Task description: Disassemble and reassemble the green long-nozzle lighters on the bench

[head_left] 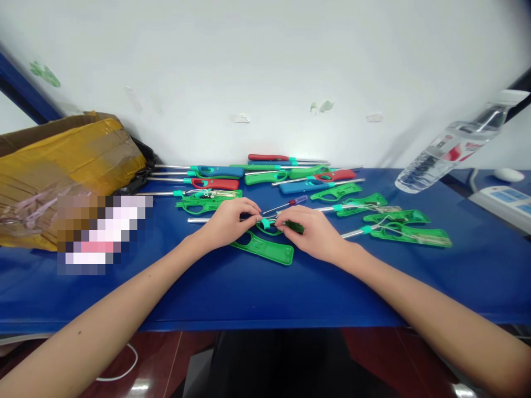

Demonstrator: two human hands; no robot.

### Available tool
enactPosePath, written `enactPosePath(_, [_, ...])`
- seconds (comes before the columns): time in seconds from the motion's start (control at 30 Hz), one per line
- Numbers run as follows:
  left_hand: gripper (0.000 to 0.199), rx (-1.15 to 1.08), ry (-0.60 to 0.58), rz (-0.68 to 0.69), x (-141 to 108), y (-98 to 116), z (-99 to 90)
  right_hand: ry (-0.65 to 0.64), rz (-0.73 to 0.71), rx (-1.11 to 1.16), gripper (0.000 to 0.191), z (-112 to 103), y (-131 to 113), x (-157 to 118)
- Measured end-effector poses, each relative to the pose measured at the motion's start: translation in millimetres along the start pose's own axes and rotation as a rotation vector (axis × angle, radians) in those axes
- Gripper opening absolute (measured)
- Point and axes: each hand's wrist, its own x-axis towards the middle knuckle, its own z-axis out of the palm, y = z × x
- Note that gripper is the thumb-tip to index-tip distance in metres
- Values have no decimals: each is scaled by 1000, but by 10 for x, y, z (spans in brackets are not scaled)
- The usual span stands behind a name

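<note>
Between my hands is an opened green long-nozzle gas lighter (271, 228) with a teal trigger (265, 223). My left hand (232, 221) pinches it near the trigger. A metal nozzle tube (197, 220) sticks out to the left from under that hand. My right hand (310, 229) is closed round the lighter's green handle end, partly hiding it. Just below lies a loose green casing half (271, 250), inner side up. A small screwdriver (296, 200) with a purple handle rests behind my hands.
Opened green lighters (410, 233) with wires showing lie to the right, another (203, 204) to the left. Whole blue (219, 172) and red lighters (218, 184) line the back by the wall. A taped cardboard box (70, 166) stands left, a water bottle (448, 146) right.
</note>
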Motion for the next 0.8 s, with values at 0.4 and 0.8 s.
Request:
enactPosePath(0.4, [23,68,-12,2,-10,-11,-225,-13,16,-18,16,-10,-9,1])
enactPosePath(0.8, [14,77,-60,124,-26,-24,-115,-14,18,-40,17,-21,-17,8])
